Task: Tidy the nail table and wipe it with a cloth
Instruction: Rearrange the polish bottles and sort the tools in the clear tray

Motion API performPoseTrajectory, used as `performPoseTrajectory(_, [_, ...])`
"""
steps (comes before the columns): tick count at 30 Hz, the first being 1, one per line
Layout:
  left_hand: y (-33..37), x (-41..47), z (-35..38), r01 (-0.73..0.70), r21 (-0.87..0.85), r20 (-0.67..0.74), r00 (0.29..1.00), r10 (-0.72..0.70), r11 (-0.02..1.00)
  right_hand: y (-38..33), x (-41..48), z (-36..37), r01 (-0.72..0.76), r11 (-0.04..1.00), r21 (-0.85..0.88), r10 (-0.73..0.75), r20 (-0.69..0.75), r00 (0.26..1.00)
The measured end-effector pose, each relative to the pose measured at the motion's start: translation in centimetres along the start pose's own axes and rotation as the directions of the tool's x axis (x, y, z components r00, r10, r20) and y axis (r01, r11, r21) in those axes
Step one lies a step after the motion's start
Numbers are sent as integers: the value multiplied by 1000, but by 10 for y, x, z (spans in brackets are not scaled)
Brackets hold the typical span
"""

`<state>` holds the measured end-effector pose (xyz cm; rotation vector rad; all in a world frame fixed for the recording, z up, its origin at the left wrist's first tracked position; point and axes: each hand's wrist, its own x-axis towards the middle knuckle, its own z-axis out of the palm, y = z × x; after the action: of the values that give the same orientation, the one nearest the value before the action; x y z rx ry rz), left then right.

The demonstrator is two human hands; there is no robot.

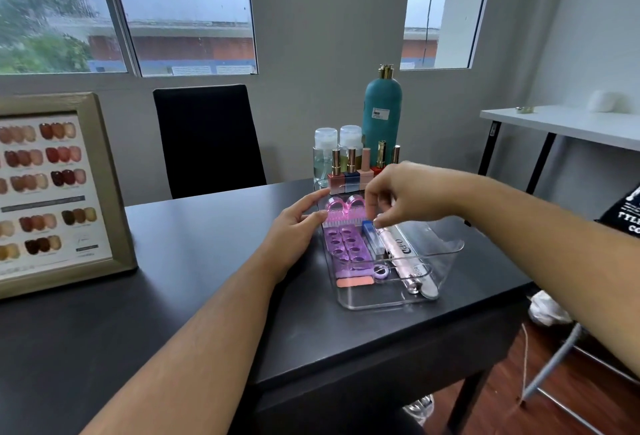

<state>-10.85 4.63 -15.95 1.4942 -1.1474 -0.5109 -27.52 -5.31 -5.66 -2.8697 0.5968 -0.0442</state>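
A clear plastic tray [446,254] sits at the right of the black nail table [194,289]. It holds a pink nail brush [343,210], purple toe separators [341,247], a blue-capped clear case [372,238], a pink nail drill pen [403,258], a nail file [429,290] and a small purple ring [381,274]. My left hand [298,226] rests against the tray's left wall, fingers spread. My right hand [408,195] hovers over the tray, its fingertips pinched at the blue cap and the pen's tip. What they pinch is unclear.
Behind the tray stand several nail polish bottles [351,174], two clear pump bottles [325,154] and a tall teal bottle [382,112]. A framed nail colour chart [52,192] stands at the left. A black chair [207,140] faces the table; a white side table [571,126] is at right.
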Motion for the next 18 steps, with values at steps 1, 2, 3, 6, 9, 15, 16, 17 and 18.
performPoseTrajectory(1, [0,0,0,3,-1,-1,1000,-3,1000,3,0,-1,-21,999,-38,21,5,1000])
performPoseTrajectory(2, [0,0,0,4,-2,0,1000,-4,1000,4,0,1,-38,996,-75,40,27,999])
performPoseTrajectory(3, [0,0,0,5,-1,1,1000,-5,1000,5,1,5,-51,993,-104,56,53,997])
performPoseTrajectory(6, [1,-1,0,10,7,1,1000,-10,1000,5,7,19,-76,983,-169,92,87,992])
performPoseTrajectory(9, [2,-1,1,14,9,-3,1000,-14,1000,5,13,24,-93,975,-203,112,86,990])
performPoseTrajectory(15, [2,-1,1,20,2,-4,1000,-20,1000,0,13,22,-97,986,-136,111,98,989])
performPoseTrajectory(16, [2,-1,1,20,-5,-4,1000,-20,1000,1,11,19,-104,988,-115,113,80,990])
performPoseTrajectory(17, [2,-1,1,20,-13,-2,1000,-20,1000,2,9,16,-116,989,-94,121,53,991])
performPoseTrajectory(18, [2,-1,0,21,-17,1,1000,-21,1000,3,8,13,-131,988,-83,134,26,991])
